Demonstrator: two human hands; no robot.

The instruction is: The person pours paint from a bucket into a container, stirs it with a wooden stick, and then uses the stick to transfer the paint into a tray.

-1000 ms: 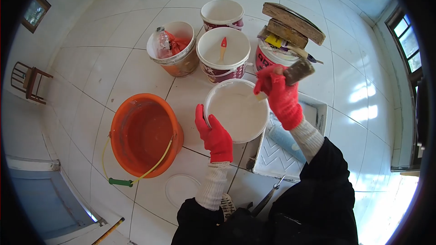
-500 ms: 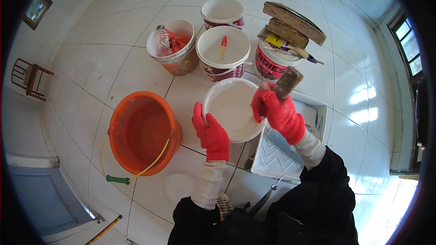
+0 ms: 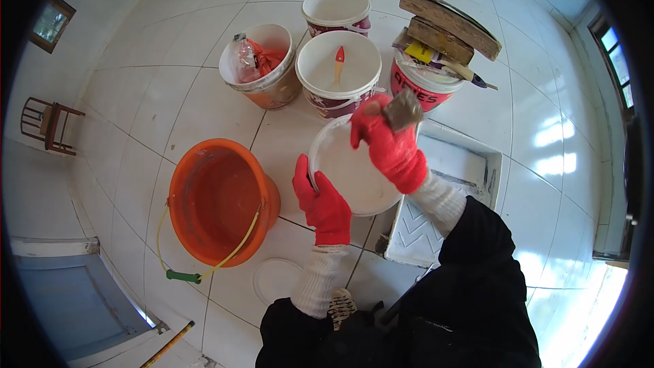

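Note:
A white bucket (image 3: 372,213) of pale, whitish paint (image 3: 347,174) stands in front of me. My left hand (image 3: 325,211), in a red glove, is closed over its left rim, thumb toward the inside. Above the bucket's right side, my right hand (image 3: 392,143), also red-gloved, is wrapped round a weathered piece of wood (image 3: 403,110). Its squared end sticks up out of the fist; whatever extends below the hand is hidden. Just right of the bucket lies a white paint tray (image 3: 414,232) with zigzag ridges, partly covered by my right sleeve.
An orange bucket (image 3: 272,197) with a yellow handle stands left. Behind are a white bucket with a red-tipped brush (image 3: 339,65), another white bucket (image 3: 336,8), and one holding a plastic bottle (image 3: 244,58). Wooden blocks (image 3: 449,24) and a brush lie on a pink-labelled bucket (image 3: 426,88).
My right hand has moved left and slightly up with the piece of wood, now over the white bucket. The left hand keeps its hold on the rim. The view has shifted slightly.

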